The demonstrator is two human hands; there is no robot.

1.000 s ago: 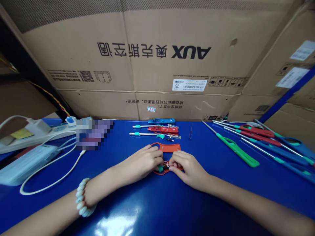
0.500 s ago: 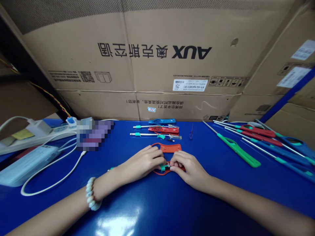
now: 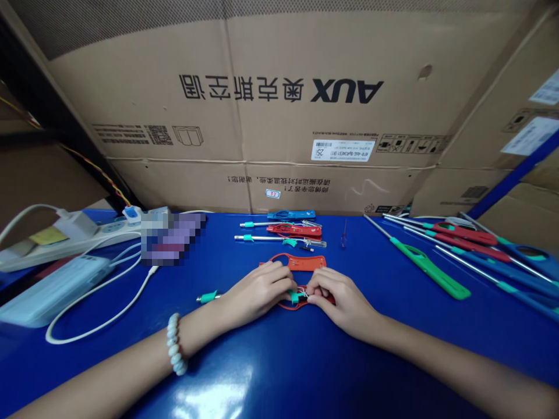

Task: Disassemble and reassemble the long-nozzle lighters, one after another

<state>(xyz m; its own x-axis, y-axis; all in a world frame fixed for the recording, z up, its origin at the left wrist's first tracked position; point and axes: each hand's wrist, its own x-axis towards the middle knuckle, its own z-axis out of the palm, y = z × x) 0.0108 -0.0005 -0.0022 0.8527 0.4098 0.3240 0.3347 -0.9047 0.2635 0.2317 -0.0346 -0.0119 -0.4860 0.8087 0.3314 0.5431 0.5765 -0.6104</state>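
Between my two hands lies an open stick lighter, its red handle half (image 3: 290, 306) on the table. A green trigger (image 3: 297, 297), a black part and thin white wires show inside it. My left hand (image 3: 264, 288) reaches over from the left, fingers bent and closed on the lighter by the trigger. My right hand (image 3: 343, 291) pinches at the black part and wires; its fingertips hide exactly what they hold. The lighter's metal tube pokes out left of my left hand, with a green collar (image 3: 208, 297). Just behind my hands lies a loose orange-red handle half (image 3: 305, 263).
Farther back lie lighter tubes (image 3: 264, 238), a red shell (image 3: 297, 231), a blue shell (image 3: 292, 215) and a small screwdriver (image 3: 343, 240). Several lighters, including a green one (image 3: 430, 270), lie right. A power strip (image 3: 109, 231), cable and pale-blue box (image 3: 56, 294) stand left, cardboard (image 3: 279, 128) behind.
The view has shifted slightly, so the scene sits a little to the right. My hands stay at the same lighter with small finger movements. More of the green collar shows at left.
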